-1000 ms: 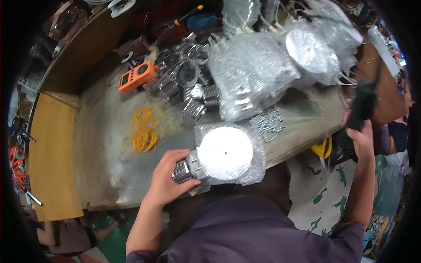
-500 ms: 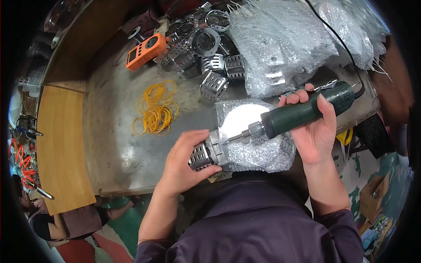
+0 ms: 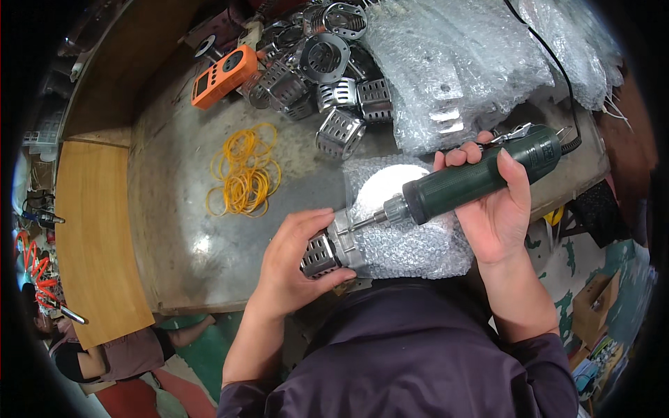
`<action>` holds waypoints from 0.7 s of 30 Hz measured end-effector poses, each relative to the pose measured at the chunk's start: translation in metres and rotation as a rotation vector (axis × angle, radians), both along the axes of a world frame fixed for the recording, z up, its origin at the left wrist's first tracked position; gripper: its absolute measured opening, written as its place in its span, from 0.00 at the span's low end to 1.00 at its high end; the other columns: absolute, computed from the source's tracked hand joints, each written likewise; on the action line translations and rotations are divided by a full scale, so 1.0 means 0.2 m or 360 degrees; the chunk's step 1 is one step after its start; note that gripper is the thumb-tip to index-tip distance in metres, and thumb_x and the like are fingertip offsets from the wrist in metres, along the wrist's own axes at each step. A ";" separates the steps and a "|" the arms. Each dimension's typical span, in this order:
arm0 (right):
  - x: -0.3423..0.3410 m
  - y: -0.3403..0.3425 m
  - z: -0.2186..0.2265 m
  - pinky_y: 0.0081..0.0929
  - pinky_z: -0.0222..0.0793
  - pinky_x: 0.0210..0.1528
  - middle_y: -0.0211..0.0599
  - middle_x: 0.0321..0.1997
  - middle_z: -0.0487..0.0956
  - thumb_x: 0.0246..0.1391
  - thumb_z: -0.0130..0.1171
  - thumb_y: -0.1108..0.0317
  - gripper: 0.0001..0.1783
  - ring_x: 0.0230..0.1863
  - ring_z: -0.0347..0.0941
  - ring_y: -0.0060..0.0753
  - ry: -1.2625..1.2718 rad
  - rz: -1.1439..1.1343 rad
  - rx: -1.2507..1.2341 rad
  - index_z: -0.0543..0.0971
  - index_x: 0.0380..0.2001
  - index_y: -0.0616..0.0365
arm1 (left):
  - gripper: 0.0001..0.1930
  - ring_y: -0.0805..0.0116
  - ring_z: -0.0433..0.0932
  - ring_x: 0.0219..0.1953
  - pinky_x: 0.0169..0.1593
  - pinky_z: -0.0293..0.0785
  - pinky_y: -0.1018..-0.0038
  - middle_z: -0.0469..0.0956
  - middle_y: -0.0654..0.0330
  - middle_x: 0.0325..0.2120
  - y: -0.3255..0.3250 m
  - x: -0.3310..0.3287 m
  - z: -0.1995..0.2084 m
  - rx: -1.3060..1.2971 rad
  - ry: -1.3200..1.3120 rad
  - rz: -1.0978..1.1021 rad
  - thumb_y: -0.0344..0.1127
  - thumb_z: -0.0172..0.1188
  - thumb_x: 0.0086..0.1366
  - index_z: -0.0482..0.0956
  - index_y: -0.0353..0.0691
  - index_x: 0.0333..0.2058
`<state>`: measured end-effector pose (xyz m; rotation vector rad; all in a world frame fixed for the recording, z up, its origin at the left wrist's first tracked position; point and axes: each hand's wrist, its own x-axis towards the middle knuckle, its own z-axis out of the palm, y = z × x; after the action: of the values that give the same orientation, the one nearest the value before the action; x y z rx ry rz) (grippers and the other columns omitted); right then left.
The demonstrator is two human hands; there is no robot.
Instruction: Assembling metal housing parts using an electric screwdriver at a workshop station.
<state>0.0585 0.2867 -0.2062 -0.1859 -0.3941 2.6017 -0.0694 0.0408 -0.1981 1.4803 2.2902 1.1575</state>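
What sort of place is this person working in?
Probably an assembly workshop: the right hand holds a corded electric screwdriver, slotted metal housings lie piled on the worktable, and bubble-wrapped parts are heaped beside them.

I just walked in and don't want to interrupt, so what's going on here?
A person's left hand grips a slotted metal cage beside a bubble-wrapped piece. The right hand holds a green corded driver, its bit at the gray fitting on the cage's end; contact is hard to judge. Yellow bands and more metal cages lie farther back on the table.
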 end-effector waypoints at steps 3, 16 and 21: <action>0.00 -0.01 0.01 0.44 0.57 0.68 0.38 0.38 0.77 0.57 0.59 0.65 0.15 0.47 0.73 0.39 0.0006 0.0020 -0.0017 0.73 0.45 0.56 | 0.39 0.52 0.77 0.49 0.51 0.75 0.66 0.76 0.51 0.48 0.00 0.00 0.00 0.0017 0.0023 -0.0002 0.35 0.81 0.36 0.74 0.38 0.50; -0.01 -0.04 0.01 0.44 0.61 0.66 0.37 0.36 0.78 0.57 0.60 0.64 0.11 0.46 0.74 0.37 -0.0181 -0.0053 -0.0199 0.75 0.40 0.56 | 0.41 0.52 0.76 0.51 0.53 0.74 0.66 0.75 0.50 0.49 -0.01 0.00 -0.01 0.0001 -0.0079 -0.0019 0.36 0.81 0.36 0.74 0.37 0.52; -0.01 -0.04 0.00 0.44 0.62 0.66 0.37 0.36 0.78 0.57 0.62 0.64 0.10 0.45 0.74 0.37 -0.0208 -0.0086 -0.0284 0.75 0.39 0.55 | 0.42 0.52 0.76 0.51 0.52 0.74 0.66 0.75 0.50 0.50 -0.01 0.01 0.00 -0.0040 -0.0005 0.0013 0.35 0.81 0.35 0.73 0.37 0.53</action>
<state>0.0567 0.2778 -0.2068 -0.4231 -0.1983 2.5781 -0.0667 0.0388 -0.1988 1.4604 2.3027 1.1279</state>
